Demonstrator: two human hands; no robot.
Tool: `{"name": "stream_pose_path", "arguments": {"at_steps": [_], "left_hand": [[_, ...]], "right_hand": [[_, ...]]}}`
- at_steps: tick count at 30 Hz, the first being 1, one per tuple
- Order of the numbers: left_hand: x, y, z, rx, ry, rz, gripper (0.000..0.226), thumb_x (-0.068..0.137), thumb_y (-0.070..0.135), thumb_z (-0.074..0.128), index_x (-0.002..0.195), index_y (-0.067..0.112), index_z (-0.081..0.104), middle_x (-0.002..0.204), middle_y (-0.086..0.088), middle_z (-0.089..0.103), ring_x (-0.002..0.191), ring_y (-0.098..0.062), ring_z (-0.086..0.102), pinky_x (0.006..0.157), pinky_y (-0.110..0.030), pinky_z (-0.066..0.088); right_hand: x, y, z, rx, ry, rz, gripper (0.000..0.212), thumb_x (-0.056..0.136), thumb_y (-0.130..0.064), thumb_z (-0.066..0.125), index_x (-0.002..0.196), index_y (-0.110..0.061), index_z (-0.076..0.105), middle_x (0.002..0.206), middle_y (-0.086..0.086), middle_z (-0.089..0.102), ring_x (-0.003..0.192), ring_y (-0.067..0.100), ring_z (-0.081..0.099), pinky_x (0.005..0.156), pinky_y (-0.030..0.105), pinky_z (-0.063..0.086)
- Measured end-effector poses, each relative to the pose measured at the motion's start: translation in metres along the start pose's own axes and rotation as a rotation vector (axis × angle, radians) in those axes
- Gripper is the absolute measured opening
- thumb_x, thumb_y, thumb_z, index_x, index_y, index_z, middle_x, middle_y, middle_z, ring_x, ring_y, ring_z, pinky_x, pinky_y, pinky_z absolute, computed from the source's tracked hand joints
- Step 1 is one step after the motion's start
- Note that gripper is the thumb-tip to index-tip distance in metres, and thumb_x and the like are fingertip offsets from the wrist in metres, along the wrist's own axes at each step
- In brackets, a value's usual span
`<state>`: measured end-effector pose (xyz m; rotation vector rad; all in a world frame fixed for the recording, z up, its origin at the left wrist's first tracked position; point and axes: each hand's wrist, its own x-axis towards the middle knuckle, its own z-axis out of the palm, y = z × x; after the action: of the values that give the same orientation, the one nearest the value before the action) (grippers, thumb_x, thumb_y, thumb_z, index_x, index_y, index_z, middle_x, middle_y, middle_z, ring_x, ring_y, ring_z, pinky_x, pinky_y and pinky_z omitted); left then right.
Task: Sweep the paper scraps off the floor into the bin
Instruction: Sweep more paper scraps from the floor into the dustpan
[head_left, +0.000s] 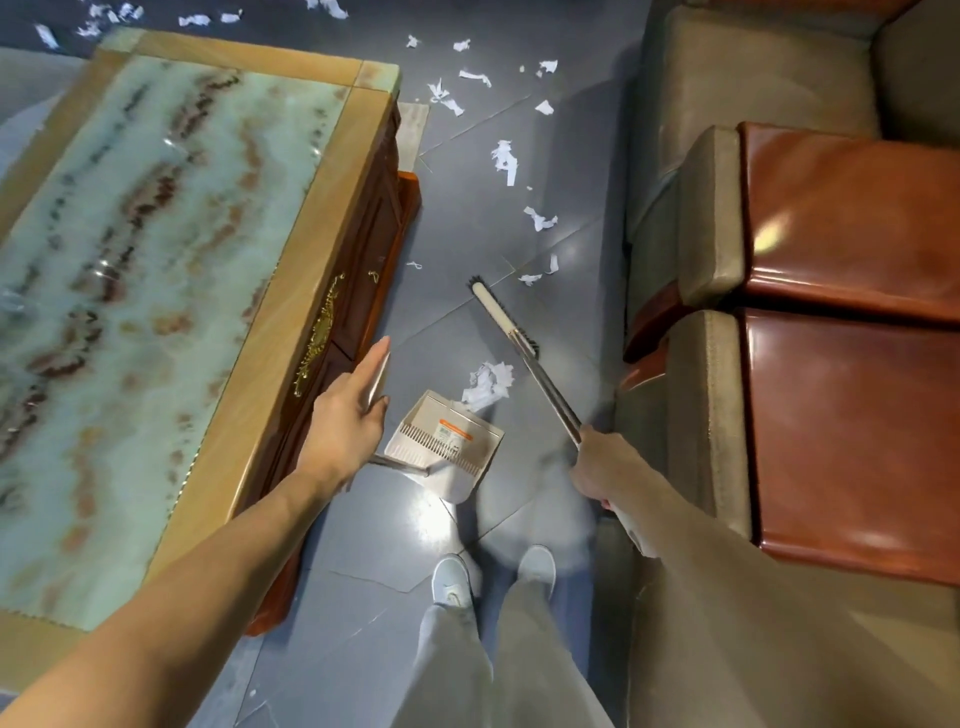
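Note:
A small pile of white paper scraps (488, 385) lies on the grey tiled floor, just at the mouth of a white long-handled dustpan (447, 441). My left hand (345, 421) grips the top of the dustpan's handle, with the forefinger stretched out along it. My right hand (597, 465) is closed on the metal pole of a broom (540, 379). The broom's cream head with black bristles (496, 312) rests on the floor just beyond the pile. More scraps (506, 161) are strewn along the floor farther away. No bin is in view.
A marble-topped wooden coffee table (322, 218) stands close on the left. A sofa with brown wooden armrests (852, 228) lines the right. The floor between them forms a narrow lane. My feet in white shoes (493, 577) stand behind the dustpan.

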<state>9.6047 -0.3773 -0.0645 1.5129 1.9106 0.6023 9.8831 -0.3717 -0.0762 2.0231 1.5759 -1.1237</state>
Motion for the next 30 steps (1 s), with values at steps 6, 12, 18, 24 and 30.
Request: {"name": "stream_pose_path", "arguments": {"at_steps": [6, 12, 18, 24, 30], "left_hand": [[0.017, -0.006, -0.005, -0.039, 0.022, -0.046, 0.068, 0.093, 0.003, 0.054, 0.147, 0.038, 0.03, 0.138, -0.006, 0.05, 0.115, -0.005, 0.041, 0.093, -0.014, 0.029], [0.015, -0.005, -0.012, -0.093, 0.023, -0.033, 0.066, 0.093, 0.002, 0.054, 0.147, 0.034, 0.033, 0.14, -0.004, 0.048, 0.117, -0.001, 0.036, 0.098, -0.015, 0.025], [0.019, -0.01, -0.028, -0.103, 0.0, 0.018, 0.065, 0.092, 0.001, 0.055, 0.147, 0.03, 0.035, 0.138, -0.007, 0.051, 0.122, -0.009, 0.045, 0.09, 0.002, 0.024], [0.049, -0.012, -0.04, -0.129, 0.028, 0.021, 0.066, 0.093, 0.004, 0.056, 0.146, 0.036, 0.033, 0.138, -0.005, 0.052, 0.127, -0.019, 0.046, 0.098, -0.011, 0.024], [0.116, -0.001, -0.049, -0.136, 0.108, 0.032, 0.066, 0.093, 0.004, 0.056, 0.146, 0.034, 0.033, 0.133, 0.019, 0.042, 0.123, -0.012, 0.049, 0.101, -0.01, 0.033]], "right_hand": [[0.014, -0.022, 0.004, -0.151, -0.122, -0.046, 0.041, 0.096, -0.008, 0.044, 0.138, -0.007, 0.042, 0.107, 0.016, 0.062, 0.081, 0.025, 0.066, 0.052, 0.025, 0.047], [-0.022, -0.031, 0.001, -0.094, -0.347, 0.022, 0.038, 0.09, -0.009, 0.051, 0.127, -0.014, 0.048, 0.076, 0.01, 0.057, 0.069, 0.02, 0.058, 0.061, 0.027, 0.049], [-0.042, -0.037, -0.033, 0.187, -0.365, 0.059, 0.055, 0.081, -0.003, 0.053, 0.132, -0.023, 0.047, 0.073, 0.013, 0.055, 0.05, 0.015, 0.047, 0.05, 0.023, 0.043], [-0.016, -0.059, -0.059, 0.297, -0.273, 0.014, 0.029, 0.085, -0.009, 0.052, 0.114, -0.012, 0.052, 0.068, 0.009, 0.053, 0.053, 0.016, 0.05, 0.049, 0.023, 0.044], [0.048, -0.099, -0.105, 0.606, -0.264, 0.073, 0.008, 0.088, -0.003, 0.046, 0.09, -0.01, 0.051, 0.059, 0.006, 0.046, 0.041, 0.007, 0.041, 0.04, 0.016, 0.038]]}}
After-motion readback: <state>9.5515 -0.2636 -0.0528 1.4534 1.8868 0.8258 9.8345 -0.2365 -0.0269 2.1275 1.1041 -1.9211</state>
